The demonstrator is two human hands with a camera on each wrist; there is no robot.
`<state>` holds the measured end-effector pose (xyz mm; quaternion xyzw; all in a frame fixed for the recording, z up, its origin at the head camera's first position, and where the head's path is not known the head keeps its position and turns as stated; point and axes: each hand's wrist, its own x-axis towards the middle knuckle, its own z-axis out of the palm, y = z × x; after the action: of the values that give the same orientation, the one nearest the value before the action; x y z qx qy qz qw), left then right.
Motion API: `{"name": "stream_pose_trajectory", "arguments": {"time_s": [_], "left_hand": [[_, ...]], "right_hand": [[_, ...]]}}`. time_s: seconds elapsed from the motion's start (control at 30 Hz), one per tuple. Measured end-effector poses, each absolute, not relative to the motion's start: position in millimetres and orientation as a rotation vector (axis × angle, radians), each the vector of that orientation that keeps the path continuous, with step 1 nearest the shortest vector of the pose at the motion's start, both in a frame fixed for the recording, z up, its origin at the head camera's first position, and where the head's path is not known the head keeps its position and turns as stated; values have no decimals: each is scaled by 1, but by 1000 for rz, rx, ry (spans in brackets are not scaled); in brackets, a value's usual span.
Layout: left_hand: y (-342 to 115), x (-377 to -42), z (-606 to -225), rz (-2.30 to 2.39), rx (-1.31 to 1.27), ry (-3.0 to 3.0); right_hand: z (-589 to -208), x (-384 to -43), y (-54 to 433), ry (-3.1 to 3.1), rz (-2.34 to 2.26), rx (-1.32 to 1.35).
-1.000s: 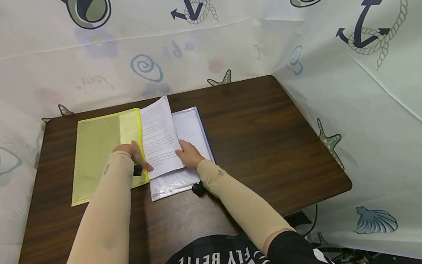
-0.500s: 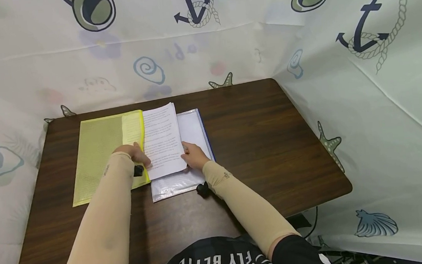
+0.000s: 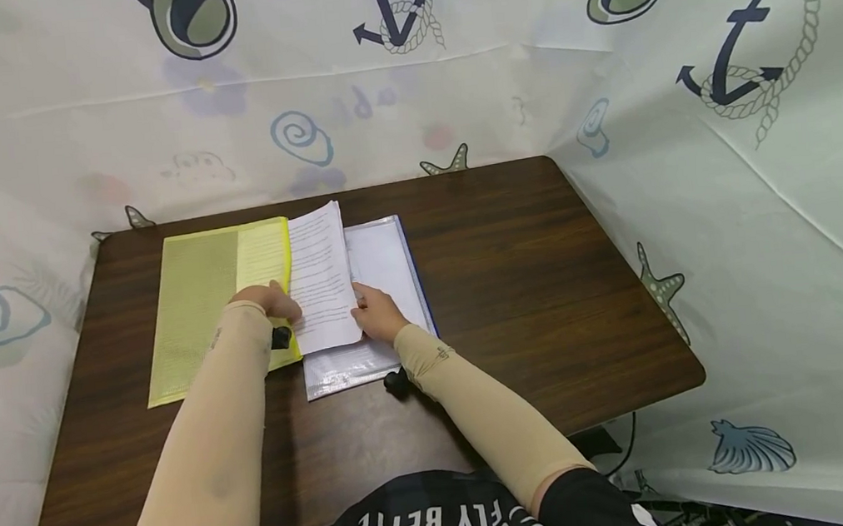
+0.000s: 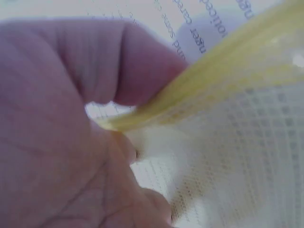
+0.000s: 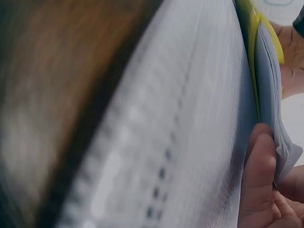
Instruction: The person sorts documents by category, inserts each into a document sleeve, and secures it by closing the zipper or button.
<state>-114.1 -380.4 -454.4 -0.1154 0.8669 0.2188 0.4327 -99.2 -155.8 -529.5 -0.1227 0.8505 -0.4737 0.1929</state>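
Note:
In the head view my left hand (image 3: 267, 301) is at the opening edge of a yellow mesh pouch (image 3: 200, 316). The left wrist view shows its thumb over the pouch's yellow edging (image 4: 199, 71), fingers below, pinching it. My right hand (image 3: 379, 310) grips the right edge of a stack of printed sheets (image 3: 321, 280); in the right wrist view its fingers (image 5: 261, 166) lie along the stack's bent edge. Through the mesh a pale strip of the stack's left part shows inside the pouch. Under the stack lies a whitish mesh pouch (image 3: 383, 258) with a blue edge.
Everything lies on a dark wood-grain table (image 3: 514, 288) with rounded right corners. A white curtain (image 3: 511, 80) with sea prints hangs behind and at the right. A black device (image 3: 398, 384) sits at my right wrist, and another (image 3: 281, 337) at my left.
The sheets shifted slightly right, then back left with my right hand, and a wider strip of them now shows inside the yellow pouch. My left hand keeps its place at the edge.

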Motion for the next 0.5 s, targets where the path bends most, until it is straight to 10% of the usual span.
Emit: {"name": "stream_pose_trajectory", "arguments": {"time_s": [0.5], "left_hand": [[-358,-107,-450,561,-436,2236]], "right_hand": [[-527,-104,-158,2327,-1407,-348]]}}
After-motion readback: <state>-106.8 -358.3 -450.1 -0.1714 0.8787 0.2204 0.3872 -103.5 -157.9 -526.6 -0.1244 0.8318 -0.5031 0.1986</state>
